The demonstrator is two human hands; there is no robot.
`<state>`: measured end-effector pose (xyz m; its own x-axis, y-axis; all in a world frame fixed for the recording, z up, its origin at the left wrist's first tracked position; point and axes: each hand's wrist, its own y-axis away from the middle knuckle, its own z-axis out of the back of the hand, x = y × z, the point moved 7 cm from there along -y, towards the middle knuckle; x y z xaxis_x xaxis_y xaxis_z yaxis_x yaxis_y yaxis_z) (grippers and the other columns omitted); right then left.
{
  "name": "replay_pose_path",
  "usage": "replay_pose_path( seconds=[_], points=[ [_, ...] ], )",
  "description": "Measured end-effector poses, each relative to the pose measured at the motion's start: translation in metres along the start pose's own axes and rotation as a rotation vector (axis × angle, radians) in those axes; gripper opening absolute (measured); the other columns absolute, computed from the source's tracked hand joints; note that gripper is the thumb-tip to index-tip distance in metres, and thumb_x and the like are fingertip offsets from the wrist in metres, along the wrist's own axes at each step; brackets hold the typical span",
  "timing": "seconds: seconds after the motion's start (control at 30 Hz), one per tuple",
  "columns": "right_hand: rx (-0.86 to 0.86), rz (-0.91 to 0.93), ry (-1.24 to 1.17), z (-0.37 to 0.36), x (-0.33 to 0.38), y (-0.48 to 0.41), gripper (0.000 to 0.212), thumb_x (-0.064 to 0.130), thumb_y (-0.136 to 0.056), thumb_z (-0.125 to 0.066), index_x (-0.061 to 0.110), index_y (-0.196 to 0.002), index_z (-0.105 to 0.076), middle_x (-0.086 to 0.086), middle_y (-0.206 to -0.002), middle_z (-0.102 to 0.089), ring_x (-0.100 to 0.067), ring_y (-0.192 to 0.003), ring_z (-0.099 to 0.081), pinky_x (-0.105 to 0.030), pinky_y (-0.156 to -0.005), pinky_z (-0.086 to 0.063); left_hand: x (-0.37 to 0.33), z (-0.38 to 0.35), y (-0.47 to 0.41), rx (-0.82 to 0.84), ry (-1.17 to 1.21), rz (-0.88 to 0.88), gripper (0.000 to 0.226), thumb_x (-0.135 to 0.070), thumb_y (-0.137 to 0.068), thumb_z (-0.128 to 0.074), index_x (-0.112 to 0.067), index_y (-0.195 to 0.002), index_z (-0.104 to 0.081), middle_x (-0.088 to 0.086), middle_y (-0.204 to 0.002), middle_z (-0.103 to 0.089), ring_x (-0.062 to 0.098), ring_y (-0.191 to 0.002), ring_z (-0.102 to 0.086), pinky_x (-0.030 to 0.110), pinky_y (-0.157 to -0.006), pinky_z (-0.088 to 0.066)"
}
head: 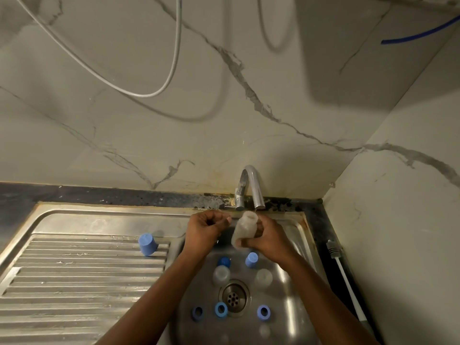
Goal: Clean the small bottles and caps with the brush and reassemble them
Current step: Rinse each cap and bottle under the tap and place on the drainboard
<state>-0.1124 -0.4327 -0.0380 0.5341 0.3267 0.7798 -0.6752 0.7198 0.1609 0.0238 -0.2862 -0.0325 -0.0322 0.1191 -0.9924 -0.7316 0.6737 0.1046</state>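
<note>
Small bottle (245, 228) under faucet (252, 188), right hand (270, 239) grip wrapped around it, left hand (207, 227) curled, contents unclear

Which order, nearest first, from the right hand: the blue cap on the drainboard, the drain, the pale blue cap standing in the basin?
1. Pale blue cap standing in the basin, just below the right hand, which grips a bottle.
2. Drain, lower in the basin.
3. Blue cap on the drainboard, far left.
</note>
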Motion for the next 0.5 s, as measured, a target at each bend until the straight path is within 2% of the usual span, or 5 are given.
replay_pose_path(
  seconds=[0.13, 0.3, 0.5],
  points=[
    [-0.028, -0.037, -0.001, 0.008, 0.003, 0.000, 0.087, 0.028, -0.069, -0.096, 0.025, -0.143, -0.051, 0.009, -0.131, -0.060, -0.017, -0.122, -0.058, -0.042, -0.103, -0.054, 0.002, 0.004, 0.006, -0.016, 0.009, -0.015, 0.014, -0.022, -0.102, -0.068, -0.016, -0.092, -0.076, 0.002, -0.081, -0.075, 0.022, -0.082, -0.071, 0.029, -0.075, -0.059],
    [0.012, -0.020, 0.049, 0.009, 0.005, 0.000, 0.083, 0.027, -0.069, -0.096, 0.025, -0.141, -0.055, 0.004, -0.131, -0.066, -0.015, -0.117, -0.062, -0.037, -0.099, -0.055, 0.004, 0.002, 0.010, 0.010, 0.019, -0.015, 0.017, -0.021, -0.103, -0.066, -0.012, -0.093, -0.075, 0.005, -0.079, -0.073, 0.020, -0.078, -0.070, 0.026, -0.071, -0.058],
    [0.065, -0.041, 0.085, 0.005, 0.006, 0.002, 0.082, 0.033, -0.065, -0.097, 0.025, -0.137, -0.058, 0.007, -0.127, -0.066, -0.014, -0.116, -0.062, -0.038, -0.100, -0.054, 0.006, 0.003, 0.010, 0.005, 0.001, 0.008, 0.015, -0.023, -0.104, -0.065, -0.016, -0.096, -0.075, 0.002, -0.083, -0.074, 0.019, -0.083, -0.071, 0.028, -0.075, -0.059]
  ],
)
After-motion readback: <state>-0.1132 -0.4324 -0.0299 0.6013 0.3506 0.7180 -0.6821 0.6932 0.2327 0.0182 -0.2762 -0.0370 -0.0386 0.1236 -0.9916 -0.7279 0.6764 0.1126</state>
